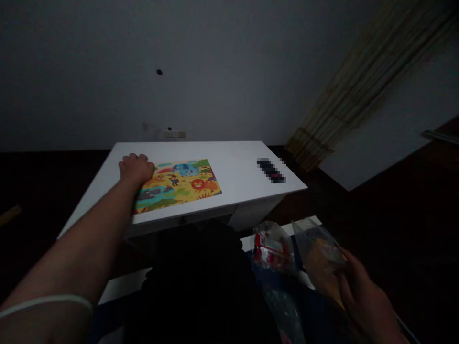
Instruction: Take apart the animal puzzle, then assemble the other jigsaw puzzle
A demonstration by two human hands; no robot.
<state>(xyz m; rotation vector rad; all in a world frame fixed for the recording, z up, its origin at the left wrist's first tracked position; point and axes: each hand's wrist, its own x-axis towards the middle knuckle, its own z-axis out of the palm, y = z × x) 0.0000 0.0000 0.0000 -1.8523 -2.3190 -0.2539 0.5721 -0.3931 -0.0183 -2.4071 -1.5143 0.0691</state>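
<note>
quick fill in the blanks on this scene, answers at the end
The clear bag with yellowish contents is in the ____ hand.
The left hand is at the ____ end of the picture board.
The maned animal on it is a ____.
The table is coloured ____.

Missing words: right; left; lion; white.

Left hand (136, 169) is at animal picture (179, 185); right hand (366, 292) holds plastic bag (317, 253).

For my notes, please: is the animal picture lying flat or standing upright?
Flat: the animal picture lies face up on the white table, the left hand at its left side.
</note>
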